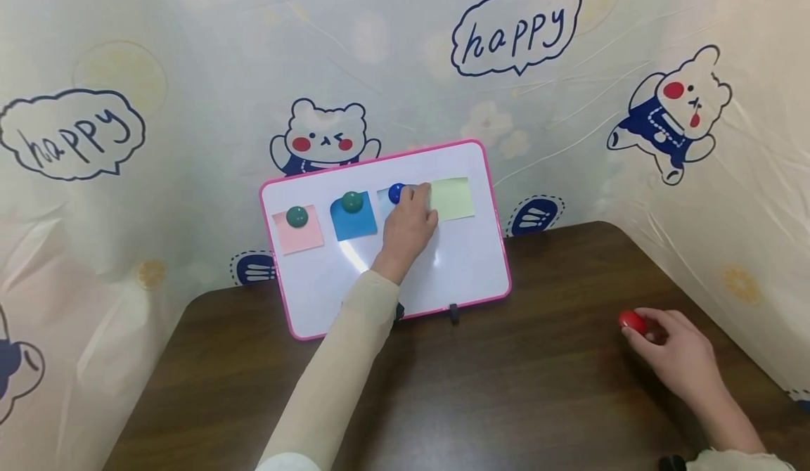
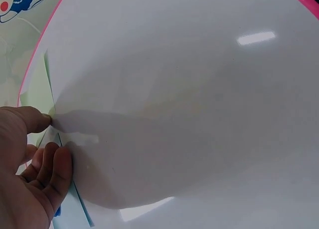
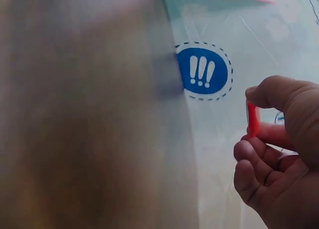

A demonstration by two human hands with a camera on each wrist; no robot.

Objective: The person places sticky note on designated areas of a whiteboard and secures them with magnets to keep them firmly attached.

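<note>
My left hand reaches up to the whiteboard and pinches the left edge of a pale green sticky note between thumb and index finger. In the left wrist view, the thumb lies at the edge of this note. Partly hidden behind the hand is a light blue note under a dark blue round magnet. Over the table's right side, my right hand holds a red round magnet by thumb and fingers. The right wrist view shows this magnet edge-on.
Farther left on the board are a pink note and a blue note, each under a green magnet. The pink-framed board leans at the back of the dark wooden table, on a black foot. A printed curtain stands behind.
</note>
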